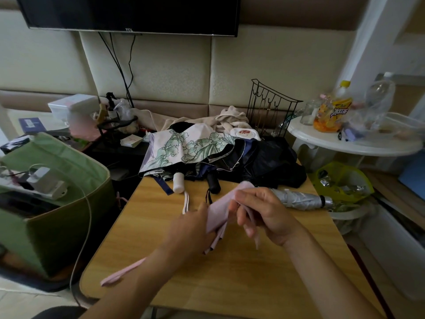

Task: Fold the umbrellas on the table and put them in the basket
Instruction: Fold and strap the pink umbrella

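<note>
Both my hands hold a pale pink umbrella sleeve (220, 210) over the middle of the wooden table (230, 277). My left hand (195, 226) grips its lower part; my right hand (259, 212) pinches its upper edge. A folded silver umbrella (299, 199) lies just right of my right hand. At the table's far edge lie a floral white-and-green umbrella (186, 146) with a white handle (179, 182) and a black umbrella (264, 162) with a black handle (213, 184), both unfolded. The green fabric basket (57, 217) stands left of the table.
A pink strap (119, 273) lies at the table's near left. Chargers and a white cable (86, 217) sit in the basket. A white round side table (345, 143) with bottles stands at the right, a yellow-green bin (342, 180) below it. A black wire rack (271, 109) stands behind.
</note>
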Motion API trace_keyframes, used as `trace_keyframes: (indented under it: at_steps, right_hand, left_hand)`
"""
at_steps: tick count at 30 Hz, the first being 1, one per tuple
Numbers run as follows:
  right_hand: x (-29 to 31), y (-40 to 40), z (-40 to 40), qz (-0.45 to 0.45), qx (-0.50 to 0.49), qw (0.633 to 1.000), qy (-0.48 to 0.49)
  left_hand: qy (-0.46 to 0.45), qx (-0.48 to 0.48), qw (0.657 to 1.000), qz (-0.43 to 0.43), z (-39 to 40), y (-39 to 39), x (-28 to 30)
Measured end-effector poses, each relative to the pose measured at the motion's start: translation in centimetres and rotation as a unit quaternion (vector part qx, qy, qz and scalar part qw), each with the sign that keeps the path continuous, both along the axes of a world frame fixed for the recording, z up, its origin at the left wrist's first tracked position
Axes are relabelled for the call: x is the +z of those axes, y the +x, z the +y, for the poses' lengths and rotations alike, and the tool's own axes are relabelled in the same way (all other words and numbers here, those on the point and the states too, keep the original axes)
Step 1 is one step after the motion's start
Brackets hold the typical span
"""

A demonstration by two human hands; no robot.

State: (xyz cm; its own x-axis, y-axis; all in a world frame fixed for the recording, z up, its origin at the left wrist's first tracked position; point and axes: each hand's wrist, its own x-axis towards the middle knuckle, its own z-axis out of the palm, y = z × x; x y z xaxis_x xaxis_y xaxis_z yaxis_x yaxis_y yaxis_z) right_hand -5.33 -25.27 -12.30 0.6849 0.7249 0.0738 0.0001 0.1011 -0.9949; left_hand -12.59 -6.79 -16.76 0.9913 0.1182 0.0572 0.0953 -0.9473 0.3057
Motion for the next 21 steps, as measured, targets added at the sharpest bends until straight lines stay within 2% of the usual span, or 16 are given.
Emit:
trace_keyframes:
  at_steps: [5,8,11,21]
  right_hand:
    - [-0.7,0.2,1.1,0.043,-0.021,0.999,0.021]
    - [-1.7,0.7,1.7,0.052,-0.054,0.997,0.015]
    - [-2.3,0.9,2.6,0.067,-0.078,0.995,0.010]
    - [-3.5,1.1,4.1,0.085,-0.092,0.992,-0.030]
  left_hand:
    - [0.102,-0.111,0.988,0.027,0.1,-0.3,-0.3]
    - [0.164,-0.149,0.975,0.027,0.7,-0.2,0.0]
    - [0.187,-0.174,0.966,0.033,1.0,-0.2,0.0]
    - [0.038,-0.176,0.978,0.101,2.9,-0.3,-0.8]
